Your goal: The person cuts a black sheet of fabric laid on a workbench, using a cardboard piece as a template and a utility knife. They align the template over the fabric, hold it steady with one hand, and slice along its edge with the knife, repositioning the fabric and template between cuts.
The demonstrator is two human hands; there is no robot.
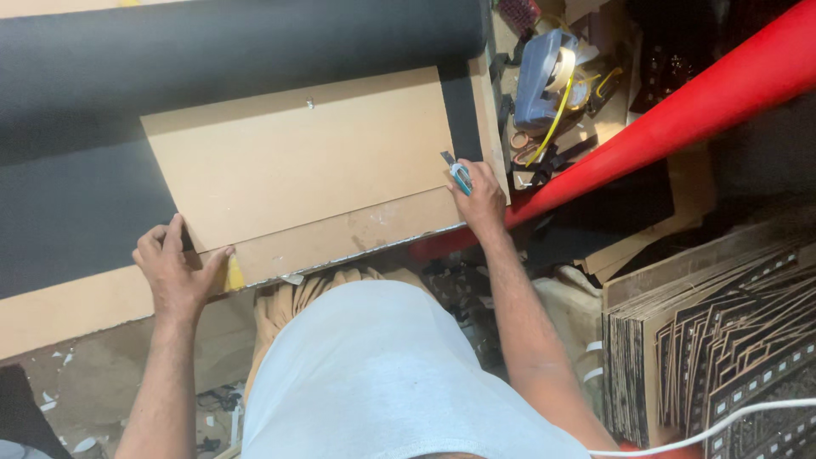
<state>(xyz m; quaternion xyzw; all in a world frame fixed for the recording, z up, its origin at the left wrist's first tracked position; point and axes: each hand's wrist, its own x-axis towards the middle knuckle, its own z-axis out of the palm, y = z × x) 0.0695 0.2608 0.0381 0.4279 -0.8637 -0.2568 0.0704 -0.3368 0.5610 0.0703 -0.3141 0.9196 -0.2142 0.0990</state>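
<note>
A tan fibreboard panel lies flat over a sheet of black material unrolled from a big black roll at the far side. My left hand presses down on the panel's near left corner, fingers spread. My right hand is closed around a small blue utility knife, its blade at the panel's right edge where a strip of black sheet shows.
A thick red roll slants across the right side. Beyond it a clutter of tape rolls, a blue dispenser and tools. Stacks of cut-out boards stand at the lower right, with a white cable in front.
</note>
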